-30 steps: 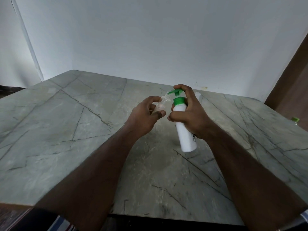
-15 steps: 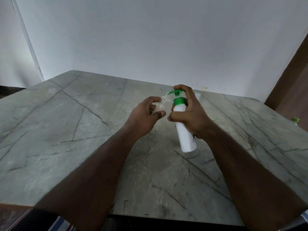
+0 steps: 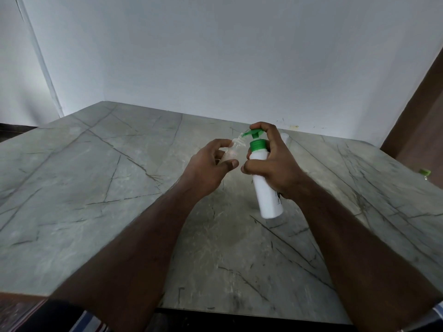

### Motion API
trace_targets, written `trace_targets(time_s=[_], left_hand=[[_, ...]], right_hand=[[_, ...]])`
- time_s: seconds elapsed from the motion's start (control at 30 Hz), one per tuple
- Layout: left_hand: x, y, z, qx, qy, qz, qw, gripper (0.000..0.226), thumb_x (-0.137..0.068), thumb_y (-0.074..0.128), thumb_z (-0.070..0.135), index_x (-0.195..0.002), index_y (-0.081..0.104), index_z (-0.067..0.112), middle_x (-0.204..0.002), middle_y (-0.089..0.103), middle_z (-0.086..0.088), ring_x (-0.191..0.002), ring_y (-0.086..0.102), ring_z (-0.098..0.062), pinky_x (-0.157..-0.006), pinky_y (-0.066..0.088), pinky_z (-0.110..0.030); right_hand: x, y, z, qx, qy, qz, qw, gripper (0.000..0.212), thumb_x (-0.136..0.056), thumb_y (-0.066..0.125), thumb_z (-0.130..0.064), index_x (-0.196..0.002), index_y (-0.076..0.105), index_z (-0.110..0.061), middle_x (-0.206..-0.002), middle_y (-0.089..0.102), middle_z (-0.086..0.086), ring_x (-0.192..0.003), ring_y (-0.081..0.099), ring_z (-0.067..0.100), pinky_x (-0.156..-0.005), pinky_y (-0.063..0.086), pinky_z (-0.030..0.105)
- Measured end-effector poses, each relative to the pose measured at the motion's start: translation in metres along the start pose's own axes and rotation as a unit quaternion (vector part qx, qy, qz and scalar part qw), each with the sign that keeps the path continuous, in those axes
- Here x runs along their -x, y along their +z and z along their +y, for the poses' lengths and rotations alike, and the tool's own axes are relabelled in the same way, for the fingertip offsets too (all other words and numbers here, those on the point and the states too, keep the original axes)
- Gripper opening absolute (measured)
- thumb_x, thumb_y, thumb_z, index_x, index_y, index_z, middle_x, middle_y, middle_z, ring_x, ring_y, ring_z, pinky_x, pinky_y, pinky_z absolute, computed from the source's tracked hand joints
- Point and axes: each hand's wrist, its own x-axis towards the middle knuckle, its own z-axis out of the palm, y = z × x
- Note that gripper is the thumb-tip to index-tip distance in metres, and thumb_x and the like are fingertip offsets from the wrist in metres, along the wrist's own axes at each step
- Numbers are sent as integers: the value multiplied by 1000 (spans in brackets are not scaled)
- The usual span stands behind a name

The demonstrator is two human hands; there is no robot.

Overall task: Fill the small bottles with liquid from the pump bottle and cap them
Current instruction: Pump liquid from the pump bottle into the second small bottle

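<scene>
Two hands work above the counter point(image 3: 96, 188). My right hand point(image 3: 273, 164) grips the white pump bottle point(image 3: 266, 192), a finger on its green pump head point(image 3: 254, 133), tilted so the spout meets the small clear bottle point(image 3: 231, 152) that my left hand point(image 3: 208, 168) holds steady just beside it, catching the liquid. Beyond my right hand, another small bottle point(image 3: 284, 138) waits.

A grey-green stone table point(image 3: 91, 188) with dark crack-like veins filled most of the view, its near edge running along 6 o'clock. Behind it, from 10 to 2 o'clock, stood a plain pale wall point(image 3: 215, 56), meeting a second wall point(image 3: 16, 68) at a corner toward 10 o'clock, where a thin white strip point(image 3: 40, 61) ran down. At 3 o'clock a brown wooden panel point(image 3: 417, 116) rose beside the table. Soft, even light lay over everything. A dark floor point(image 3: 14, 130) showed at 9 o'clock.
</scene>
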Motion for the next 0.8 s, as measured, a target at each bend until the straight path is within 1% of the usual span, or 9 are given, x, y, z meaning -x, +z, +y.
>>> trace_targets(time_s=[0.07,0.2,0.3,0.4,0.5,0.6,0.73,0.8], left_hand=[[0,0,0,-2,2,2,1000,43,-92,72,28,-132,56,31,-104,70,7,-95,69,-11,-86,59,-36],[0,-1,0,2,1,3,1000,43,-92,73,27,-132,57,31,-104,70,8,-95,69,-10,-86,59,-35],[1,-1,0,3,0,-1,1000,42,-91,73,27,-130,58,32,-103,71,8,-95,69,-11,-87,59,-37],[1,-1,0,0,0,-4,1000,43,-91,73,27,-131,57,32,-104,71,8,-96,69,-11,-88,59,-38],[1,0,0,1,1,-1,1000,44,-92,73,27,-132,57,31,-105,71,6,-97,69,-12,-88,59,-38],[0,-1,0,2,0,-1,1000,44,-92,72,28,-133,56,31,-107,70,6,-98,69,-12,-87,58,-36],[0,-1,0,-4,3,2,1000,45,-93,72,27,-135,55,30,-108,68,7,-98,67,-10,-81,56,-28],[0,0,0,-6,4,2,1000,46,-92,72,27,-135,55,30,-109,68,7,-98,67,-11,-81,57,-29]], right_hand=[[0,0,1,2,-3,-5,1000,86,-62,78,-9,-133,37,-36,-115,56,-1,-83,63,15,-63,53,22],[1,0,0,5,-1,-4,1000,85,-60,77,-13,-131,38,-37,-114,56,0,-82,63,16,-63,53,23],[0,-1,-2,11,0,1,1000,80,-56,75,-18,-126,40,-34,-108,58,0,-82,63,18,-64,54,28],[0,-1,-2,10,3,4,1000,78,-56,75,-20,-124,41,-33,-108,58,2,-84,63,22,-67,56,33],[1,0,-1,5,3,1,1000,81,-57,75,-18,-128,39,-36,-113,56,0,-84,63,20,-65,54,28],[1,1,-1,3,2,-5,1000,88,-58,76,-15,-133,36,-37,-119,54,-3,-86,62,17,-65,53,24],[1,2,-1,10,7,-2,1000,89,-56,76,-19,-133,36,-36,-118,55,2,-87,63,20,-67,54,28],[1,1,-1,14,6,1,1000,87,-55,76,-20,-132,37,-35,-119,55,2,-87,63,22,-68,56,32]])
